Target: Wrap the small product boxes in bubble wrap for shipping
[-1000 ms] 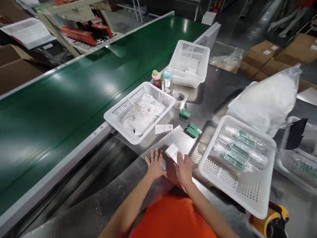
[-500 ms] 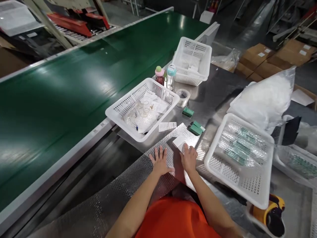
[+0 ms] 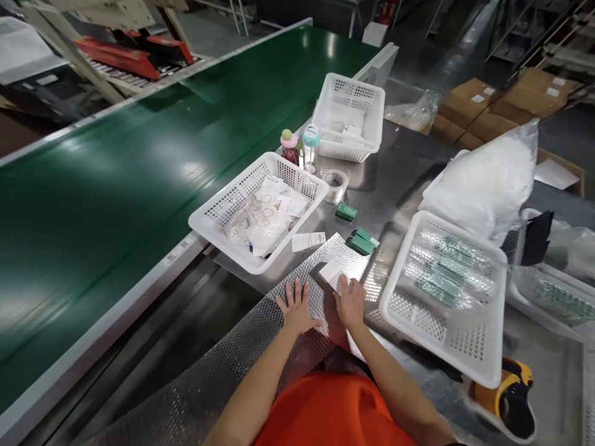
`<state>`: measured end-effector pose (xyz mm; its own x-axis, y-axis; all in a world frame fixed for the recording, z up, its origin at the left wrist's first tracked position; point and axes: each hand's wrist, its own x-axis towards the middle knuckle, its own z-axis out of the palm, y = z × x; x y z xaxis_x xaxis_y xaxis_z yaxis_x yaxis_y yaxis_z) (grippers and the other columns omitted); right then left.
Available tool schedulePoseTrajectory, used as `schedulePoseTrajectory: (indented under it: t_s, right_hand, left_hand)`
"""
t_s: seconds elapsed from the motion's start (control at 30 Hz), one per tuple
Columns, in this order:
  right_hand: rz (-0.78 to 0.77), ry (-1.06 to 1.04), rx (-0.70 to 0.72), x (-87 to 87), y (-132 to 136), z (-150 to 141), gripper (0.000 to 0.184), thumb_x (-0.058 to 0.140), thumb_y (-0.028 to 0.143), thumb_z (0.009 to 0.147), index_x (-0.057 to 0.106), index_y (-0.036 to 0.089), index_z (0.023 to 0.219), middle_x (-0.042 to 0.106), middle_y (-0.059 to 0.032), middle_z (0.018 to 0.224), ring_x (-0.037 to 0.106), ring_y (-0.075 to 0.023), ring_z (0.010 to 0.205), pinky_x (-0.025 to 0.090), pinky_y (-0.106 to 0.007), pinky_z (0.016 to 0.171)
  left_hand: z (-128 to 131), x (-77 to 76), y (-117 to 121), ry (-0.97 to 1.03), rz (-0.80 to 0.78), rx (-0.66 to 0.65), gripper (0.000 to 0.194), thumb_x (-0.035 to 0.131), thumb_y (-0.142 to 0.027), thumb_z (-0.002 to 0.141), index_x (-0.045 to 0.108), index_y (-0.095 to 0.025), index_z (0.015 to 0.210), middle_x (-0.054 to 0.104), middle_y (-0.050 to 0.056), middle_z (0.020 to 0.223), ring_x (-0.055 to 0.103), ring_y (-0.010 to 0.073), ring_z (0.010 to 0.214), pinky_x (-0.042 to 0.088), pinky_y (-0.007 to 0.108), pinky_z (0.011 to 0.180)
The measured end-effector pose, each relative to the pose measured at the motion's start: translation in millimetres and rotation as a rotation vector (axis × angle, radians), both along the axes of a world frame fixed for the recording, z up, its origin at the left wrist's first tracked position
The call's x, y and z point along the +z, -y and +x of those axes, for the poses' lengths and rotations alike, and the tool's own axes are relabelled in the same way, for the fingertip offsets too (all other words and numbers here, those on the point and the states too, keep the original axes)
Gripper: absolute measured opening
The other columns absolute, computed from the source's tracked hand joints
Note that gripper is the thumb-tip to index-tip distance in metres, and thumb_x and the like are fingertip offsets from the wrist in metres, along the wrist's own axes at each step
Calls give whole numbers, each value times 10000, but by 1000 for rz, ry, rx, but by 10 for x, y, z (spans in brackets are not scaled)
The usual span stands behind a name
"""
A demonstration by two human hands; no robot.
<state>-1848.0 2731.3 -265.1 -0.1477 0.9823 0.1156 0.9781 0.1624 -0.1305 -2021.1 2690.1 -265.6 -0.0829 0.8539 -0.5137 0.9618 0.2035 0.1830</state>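
Note:
My left hand [image 3: 296,311] lies with fingers spread on a long sheet of bubble wrap [image 3: 260,328]. Beside it, my right hand [image 3: 350,303] grips the near end of a small white box with dark stripes [image 3: 331,274], over the same sheet. Just beyond, two small green boxes, one nearer [image 3: 364,241] and one farther [image 3: 346,212], rest on the metal table. A printed white slip [image 3: 308,241] lies near the wrap's far edge.
A white basket of bagged items [image 3: 223,255] stands left, and another basket [image 3: 372,145] farther back. Bottles [image 3: 310,152] and a tape roll [image 3: 335,186] sit between them. Right are a basket of bubble-wrapped green items [image 3: 483,365] and a yellow-black scanner [image 3: 511,402]. A green conveyor [image 3: 139,179] runs along the left.
The view has shifted slightly. The striped white box shows more of its plain white face, still in my right hand. My left hand stays spread on the bubble wrap.

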Motion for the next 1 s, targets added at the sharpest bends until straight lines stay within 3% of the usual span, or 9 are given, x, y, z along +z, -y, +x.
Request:
schedulePoseTrajectory:
  t_s: [0.23, 0.4, 0.47, 0.57, 0.67, 0.73, 0.9, 1.0]
  right_hand:
    - [-82, -46, 16, 49, 9, 6, 504, 541, 319, 958, 491, 184, 1441, 543, -211, 1328, 506, -329, 1192, 394, -503, 1003]
    - [-141, -84, -10, 260, -71, -3, 514, 562, 381, 942, 509, 184, 1414, 538, -213, 1333, 490, -345, 1228, 379, -514, 1020]
    - [-168, -106, -120, 378, -268, 6, 479, 514, 391, 967, 522, 158, 1385, 521, -213, 1365, 471, -328, 1266, 363, -483, 1049]
    - [-236, -104, -361, 494, -718, 32, 407, 377, 218, 993, 518, 82, 1349, 518, -226, 1378, 476, -281, 1284, 369, -411, 1046]
    - [-308, -73, -495, 500, -1104, 75, 386, 381, 67, 916, 574, 23, 1247, 591, -257, 1249, 561, -303, 1187, 417, -434, 969]
    - [-347, -51, -536, 480, -1226, 109, 367, 400, 34, 890, 612, 22, 1190, 627, -255, 1166, 605, -315, 1118, 437, -459, 931]
    - [-355, 25, -446, 528, -1221, 205, 343, 395, 49, 915, 692, 59, 1085, 644, -251, 1139, 595, -331, 1143, 399, -488, 968]
    - [-348, 59, -336, 609, -1207, 253, 334, 403, 65, 936, 696, 81, 1095, 630, -240, 1192, 586, -308, 1167, 405, -424, 944]
  left_hand:
    - [11, 41, -13, -4, -33, 5, 1290, 732, -675, 646, 7, -202, 1602, -196, 124, 1653, -223, 466, 1487, 14, 780, 1114]
    - [11, -1, 0, -10, -21, 4, 1303, 741, -677, 637, 1, -210, 1602, -208, 121, 1649, -225, 465, 1486, -2, 785, 1110]
    - [14, -9, 1, -11, -21, 5, 1299, 746, -660, 640, -1, -208, 1602, -206, 119, 1648, -218, 470, 1487, -16, 791, 1103]
    - [19, 6, -4, -7, -28, -6, 1282, 745, -624, 656, -1, -188, 1603, -194, 124, 1649, -206, 488, 1485, -4, 796, 1099]
    - [25, 21, -8, -11, -27, -12, 1260, 738, -601, 666, 13, -173, 1604, -170, 134, 1656, -189, 500, 1486, 11, 798, 1100]
    - [28, 14, -10, -16, -18, -5, 1257, 736, -609, 663, 23, -179, 1605, -160, 131, 1662, -185, 494, 1489, 14, 798, 1102]
    - [21, -34, -11, 5, -19, 2, 1286, 743, -626, 635, 8, -209, 1605, -164, 114, 1667, -208, 473, 1488, 18, 783, 1117]
    - [2, -40, -14, 15, 5, -5, 1256, 723, -620, 658, 6, -210, 1604, -170, 107, 1666, -204, 470, 1491, -4, 783, 1115]
